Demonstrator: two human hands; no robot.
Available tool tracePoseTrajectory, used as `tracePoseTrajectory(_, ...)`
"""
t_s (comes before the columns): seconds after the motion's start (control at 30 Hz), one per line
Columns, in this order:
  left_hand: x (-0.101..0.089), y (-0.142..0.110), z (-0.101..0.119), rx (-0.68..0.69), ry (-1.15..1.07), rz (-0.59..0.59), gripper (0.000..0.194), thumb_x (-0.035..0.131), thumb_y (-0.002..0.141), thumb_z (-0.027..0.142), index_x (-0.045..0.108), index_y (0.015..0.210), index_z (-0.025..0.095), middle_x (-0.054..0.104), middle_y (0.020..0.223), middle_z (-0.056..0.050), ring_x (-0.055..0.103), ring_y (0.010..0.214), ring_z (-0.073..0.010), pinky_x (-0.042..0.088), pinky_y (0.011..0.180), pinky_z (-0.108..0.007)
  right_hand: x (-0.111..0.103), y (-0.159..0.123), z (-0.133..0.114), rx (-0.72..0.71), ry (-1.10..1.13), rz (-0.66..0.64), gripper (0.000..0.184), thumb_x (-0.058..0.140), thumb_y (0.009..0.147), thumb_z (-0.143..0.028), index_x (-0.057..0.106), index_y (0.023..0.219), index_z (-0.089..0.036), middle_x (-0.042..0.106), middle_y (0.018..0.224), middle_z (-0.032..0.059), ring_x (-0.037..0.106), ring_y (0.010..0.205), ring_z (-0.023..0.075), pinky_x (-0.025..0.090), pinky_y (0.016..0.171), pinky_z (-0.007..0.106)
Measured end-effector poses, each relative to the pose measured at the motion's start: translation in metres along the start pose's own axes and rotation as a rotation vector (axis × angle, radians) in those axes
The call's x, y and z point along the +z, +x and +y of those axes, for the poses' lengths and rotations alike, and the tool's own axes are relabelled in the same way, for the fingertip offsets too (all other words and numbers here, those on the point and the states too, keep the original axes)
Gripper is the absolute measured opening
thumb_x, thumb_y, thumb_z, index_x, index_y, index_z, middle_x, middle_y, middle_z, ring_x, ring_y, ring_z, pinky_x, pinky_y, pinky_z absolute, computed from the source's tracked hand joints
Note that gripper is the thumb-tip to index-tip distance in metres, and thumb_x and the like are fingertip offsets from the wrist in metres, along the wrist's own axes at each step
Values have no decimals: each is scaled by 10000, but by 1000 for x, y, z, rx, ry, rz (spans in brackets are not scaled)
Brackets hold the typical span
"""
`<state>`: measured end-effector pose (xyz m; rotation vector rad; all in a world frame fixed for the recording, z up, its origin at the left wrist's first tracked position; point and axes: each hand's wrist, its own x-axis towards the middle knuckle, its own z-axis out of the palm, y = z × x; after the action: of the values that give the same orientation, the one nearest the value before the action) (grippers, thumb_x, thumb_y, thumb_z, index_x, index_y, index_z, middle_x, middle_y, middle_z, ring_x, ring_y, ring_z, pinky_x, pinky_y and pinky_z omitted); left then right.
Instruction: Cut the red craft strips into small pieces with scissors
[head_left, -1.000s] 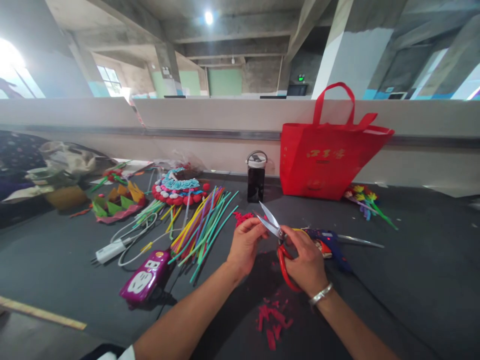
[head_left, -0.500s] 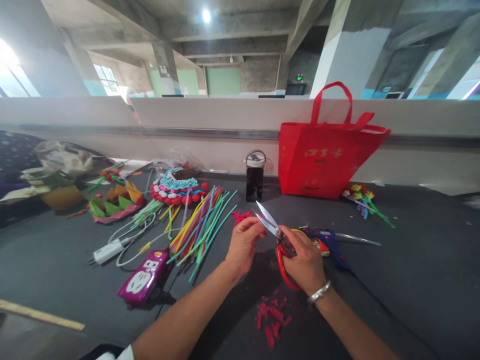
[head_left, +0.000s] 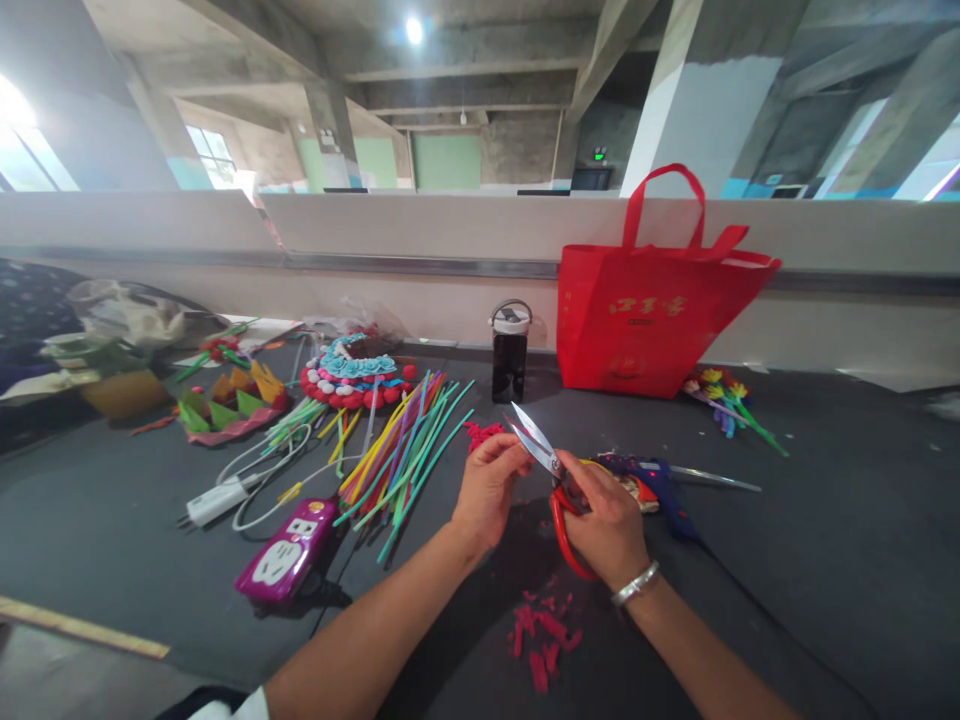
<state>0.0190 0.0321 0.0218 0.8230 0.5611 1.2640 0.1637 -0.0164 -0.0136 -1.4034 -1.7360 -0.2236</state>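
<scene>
My right hand (head_left: 606, 520) is closed round the red-handled scissors (head_left: 535, 436), whose blades point up and left, slightly parted. Close to the blades, my left hand (head_left: 487, 490) is pinched, and what its fingertips hold is too small or hidden to make out. Just behind the left fingers lies a small red fuzzy piece (head_left: 484, 434). Below both hands, red scraps (head_left: 551, 630) are scattered on the dark table (head_left: 420, 640).
A glue gun (head_left: 660, 485) lies beyond my right hand. To the left are a purple power strip (head_left: 289, 555), coloured pipe cleaners (head_left: 409, 460) and a white plug (head_left: 217, 502). A black bottle (head_left: 510, 365) and a red bag (head_left: 637, 320) stand behind.
My right hand and the scissors have shifted very slightly left. The left hand stays almost still, and the scraps lie where they were.
</scene>
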Motion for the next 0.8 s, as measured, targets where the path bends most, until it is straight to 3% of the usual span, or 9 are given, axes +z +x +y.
tracePoseTrajectory(0.8, -1, 0, -1, 10, 2, 15, 132, 778, 638, 241, 674, 679, 171, 580, 613, 18, 494, 596, -96, 386, 643, -237, 4, -3, -1, 12, 12, -10, 505, 509, 769, -131, 577, 1263, -202, 686, 945, 67, 635, 756, 183, 544, 726, 325)
